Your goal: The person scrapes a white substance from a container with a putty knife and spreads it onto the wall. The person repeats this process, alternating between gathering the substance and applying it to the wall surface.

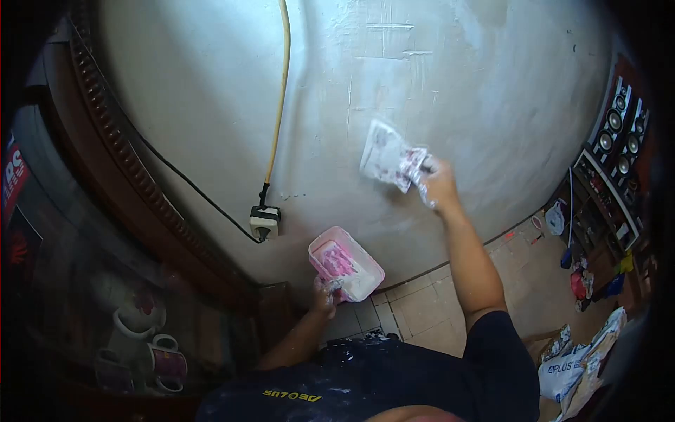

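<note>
My right hand (437, 184) is closed round the handle of a wide putty knife (382, 153), its blade smeared with white paste and close to the wall (457, 112). White paste also coats the fingers and handle. Lower down, my left hand (327, 295) grips the near edge of a pink plastic tub (378, 271), tilted so that its inside shows. White putty (360, 284) lies in one end of it, and pink streaks show through at the other.
A yellow cable (280, 105) runs down the wall to a socket (265, 222) left of the tub. Dark carved furniture (151, 169) with mugs (169, 362) behind glass stands left. At right are a speaker rack (619, 133), a shelf (608, 197) and a white bag (562, 373) on the tiled floor (429, 309).
</note>
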`<action>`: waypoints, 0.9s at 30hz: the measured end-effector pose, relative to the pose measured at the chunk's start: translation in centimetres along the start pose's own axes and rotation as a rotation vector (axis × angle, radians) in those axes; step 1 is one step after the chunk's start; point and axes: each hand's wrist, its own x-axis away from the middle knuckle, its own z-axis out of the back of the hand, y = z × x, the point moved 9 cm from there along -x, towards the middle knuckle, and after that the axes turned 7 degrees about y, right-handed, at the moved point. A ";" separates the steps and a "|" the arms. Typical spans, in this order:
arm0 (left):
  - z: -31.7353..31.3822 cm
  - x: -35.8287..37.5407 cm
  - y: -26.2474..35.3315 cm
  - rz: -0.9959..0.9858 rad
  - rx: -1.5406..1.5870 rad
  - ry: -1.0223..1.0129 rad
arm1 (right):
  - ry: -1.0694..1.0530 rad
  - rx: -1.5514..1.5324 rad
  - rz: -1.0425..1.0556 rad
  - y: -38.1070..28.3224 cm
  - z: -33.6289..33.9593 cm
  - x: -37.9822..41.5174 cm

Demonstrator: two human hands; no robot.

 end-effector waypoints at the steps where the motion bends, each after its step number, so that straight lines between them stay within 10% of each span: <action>1: -0.8 0.8 0.8 -0.003 -0.005 -0.003 | 0.085 -0.159 -0.085 -0.6 1.5 -2.3; 5: -3.1 2.0 2.8 -0.055 0.066 -0.031 | 0.550 0.404 0.652 -16.9 8.3 -7.7; 6: -2.8 1.8 2.7 -0.062 0.070 -0.020 | 0.536 0.564 0.483 -17.6 9.0 -10.3; 10: -1.7 0.6 2.6 -0.133 0.045 -0.106 | 0.518 0.879 0.970 -23.9 6.3 -14.4; 27: 0.2 0.9 0.3 0.007 0.083 0.053 | -0.208 1.039 0.834 -4.4 -5.9 -0.9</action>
